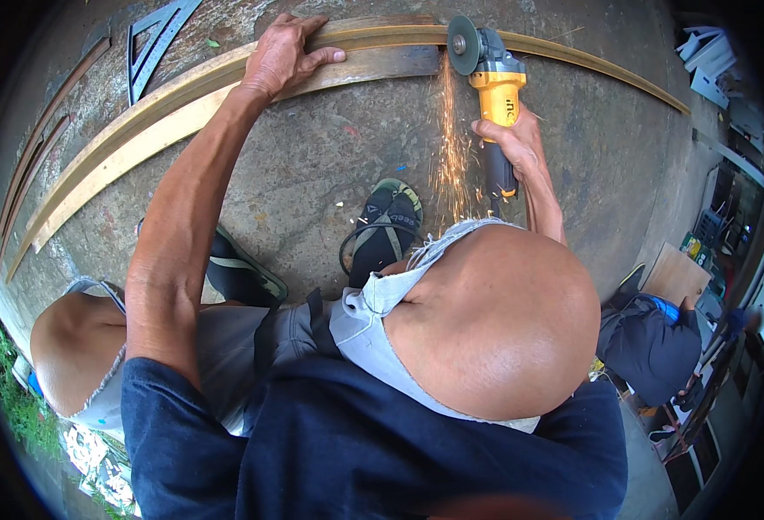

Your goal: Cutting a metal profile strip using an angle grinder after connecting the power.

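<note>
My right hand (521,143) grips a yellow and black angle grinder (497,91) by its body. The thin cutting disc (462,45) stands on edge against a long, narrow, brownish metal bar (573,59). From that spot a stream of orange sparks (449,147) falls toward my feet. Farther left, my left hand (280,59) presses down on the bar, its fingers bent over the far side and its thumb along the near side. Under and beside the bar lies a wooden plank (373,71), whose dark end stops just left of the disc.
A metal triangular square (150,52) lies beyond the bar at left, near thin brown strips (35,165). My sandalled feet (386,217) are close to the sparks, with a black cable loop around one. Another person (655,351) is at right, among tools and boards.
</note>
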A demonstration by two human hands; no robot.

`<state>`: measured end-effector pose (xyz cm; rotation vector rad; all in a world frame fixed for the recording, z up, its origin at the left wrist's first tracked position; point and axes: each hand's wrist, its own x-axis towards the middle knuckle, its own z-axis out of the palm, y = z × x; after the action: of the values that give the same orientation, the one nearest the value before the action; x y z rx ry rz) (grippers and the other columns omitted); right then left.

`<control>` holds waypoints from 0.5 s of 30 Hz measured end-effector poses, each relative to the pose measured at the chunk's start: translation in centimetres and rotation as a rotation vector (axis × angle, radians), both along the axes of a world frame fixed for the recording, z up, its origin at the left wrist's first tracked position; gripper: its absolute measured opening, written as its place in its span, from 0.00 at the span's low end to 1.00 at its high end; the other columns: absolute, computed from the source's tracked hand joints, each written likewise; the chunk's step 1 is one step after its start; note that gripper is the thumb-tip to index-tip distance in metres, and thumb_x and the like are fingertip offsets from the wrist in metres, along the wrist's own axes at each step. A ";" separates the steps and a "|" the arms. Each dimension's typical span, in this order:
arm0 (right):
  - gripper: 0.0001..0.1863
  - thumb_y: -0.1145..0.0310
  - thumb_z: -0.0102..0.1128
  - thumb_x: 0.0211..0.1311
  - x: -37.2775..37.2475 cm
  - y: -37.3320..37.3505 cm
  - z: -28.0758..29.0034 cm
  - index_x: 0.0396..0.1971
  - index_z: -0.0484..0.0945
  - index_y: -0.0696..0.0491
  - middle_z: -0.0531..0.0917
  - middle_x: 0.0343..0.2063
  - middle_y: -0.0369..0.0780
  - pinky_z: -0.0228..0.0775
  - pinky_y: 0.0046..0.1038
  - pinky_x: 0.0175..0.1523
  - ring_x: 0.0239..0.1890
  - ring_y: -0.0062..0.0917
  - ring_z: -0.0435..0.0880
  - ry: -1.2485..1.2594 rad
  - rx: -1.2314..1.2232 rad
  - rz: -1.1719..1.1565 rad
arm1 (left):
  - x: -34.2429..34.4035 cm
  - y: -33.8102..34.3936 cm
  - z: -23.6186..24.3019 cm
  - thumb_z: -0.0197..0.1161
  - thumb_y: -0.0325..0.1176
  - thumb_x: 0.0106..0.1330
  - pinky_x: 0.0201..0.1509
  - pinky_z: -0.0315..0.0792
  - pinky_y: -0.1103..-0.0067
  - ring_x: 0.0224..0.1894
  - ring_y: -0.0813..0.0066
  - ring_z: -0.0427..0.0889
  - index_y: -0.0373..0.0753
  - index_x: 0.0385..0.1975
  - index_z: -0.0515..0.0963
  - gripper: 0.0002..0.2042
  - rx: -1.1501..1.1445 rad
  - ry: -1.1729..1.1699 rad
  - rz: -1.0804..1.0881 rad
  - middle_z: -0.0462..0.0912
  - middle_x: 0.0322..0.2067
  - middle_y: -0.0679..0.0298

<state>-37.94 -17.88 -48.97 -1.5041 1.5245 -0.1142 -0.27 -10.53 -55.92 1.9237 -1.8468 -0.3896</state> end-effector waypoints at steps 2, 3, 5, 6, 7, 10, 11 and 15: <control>0.23 0.69 0.75 0.45 -0.1 0.0 0.1 0.43 0.77 0.55 0.82 0.30 0.37 0.76 0.28 0.34 0.28 0.22 0.82 -0.001 0.017 -0.017 | -0.1 -0.1 -0.1 0.71 0.61 0.55 0.57 0.76 0.64 0.49 0.53 0.81 0.33 0.57 0.79 0.38 0.000 0.006 -0.005 0.85 0.37 0.48; 0.23 0.69 0.74 0.45 0.0 0.0 0.1 0.43 0.77 0.56 0.82 0.30 0.37 0.76 0.28 0.34 0.29 0.22 0.82 -0.006 0.033 -0.033 | -0.2 0.0 0.0 0.71 0.60 0.55 0.57 0.76 0.64 0.49 0.53 0.81 0.33 0.57 0.79 0.38 0.005 0.000 -0.003 0.85 0.37 0.48; 0.22 0.69 0.74 0.45 -0.3 0.0 -0.2 0.42 0.77 0.56 0.82 0.31 0.37 0.76 0.28 0.34 0.29 0.22 0.82 -0.011 0.004 -0.025 | -0.2 -0.1 0.1 0.71 0.60 0.55 0.56 0.76 0.64 0.48 0.53 0.81 0.33 0.57 0.79 0.38 0.008 -0.006 -0.001 0.85 0.37 0.48; 0.22 0.70 0.74 0.45 -0.4 0.1 -0.3 0.42 0.77 0.56 0.82 0.31 0.37 0.76 0.28 0.34 0.29 0.23 0.82 -0.016 -0.022 -0.018 | -0.1 -0.2 0.1 0.71 0.60 0.55 0.57 0.76 0.64 0.48 0.53 0.81 0.34 0.57 0.79 0.38 0.017 0.005 -0.004 0.85 0.38 0.48; 0.22 0.70 0.74 0.45 -0.4 0.1 -0.2 0.42 0.77 0.56 0.82 0.31 0.37 0.76 0.28 0.34 0.29 0.23 0.82 -0.015 -0.022 -0.017 | -0.1 -0.2 0.1 0.71 0.60 0.55 0.57 0.76 0.64 0.48 0.53 0.81 0.34 0.57 0.79 0.38 0.026 0.017 -0.007 0.84 0.38 0.48; 0.26 0.65 0.76 0.42 -0.3 0.2 0.0 0.43 0.78 0.57 0.84 0.33 0.39 0.76 0.30 0.41 0.34 0.26 0.84 0.032 -0.040 0.006 | 0.0 0.0 0.0 0.71 0.61 0.55 0.57 0.76 0.64 0.49 0.54 0.81 0.34 0.57 0.79 0.38 -0.001 0.018 0.004 0.84 0.37 0.48; 0.24 0.68 0.75 0.43 -0.1 0.3 0.1 0.42 0.78 0.56 0.83 0.33 0.38 0.76 0.29 0.38 0.32 0.24 0.83 0.009 -0.027 -0.002 | 0.0 0.1 0.0 0.71 0.61 0.55 0.57 0.76 0.64 0.49 0.54 0.81 0.34 0.57 0.79 0.38 -0.001 0.017 0.004 0.84 0.37 0.48; 0.26 0.65 0.76 0.42 -0.3 0.1 -0.1 0.43 0.79 0.56 0.84 0.33 0.38 0.76 0.30 0.40 0.33 0.26 0.84 0.021 0.014 -0.019 | -0.1 0.0 0.2 0.70 0.61 0.55 0.57 0.76 0.64 0.49 0.54 0.81 0.33 0.57 0.79 0.39 0.016 0.015 -0.003 0.84 0.38 0.48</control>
<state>-38.27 -17.78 -49.07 -1.4841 1.5540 -0.0986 -0.34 -10.53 -55.71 1.9231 -1.8429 -0.4206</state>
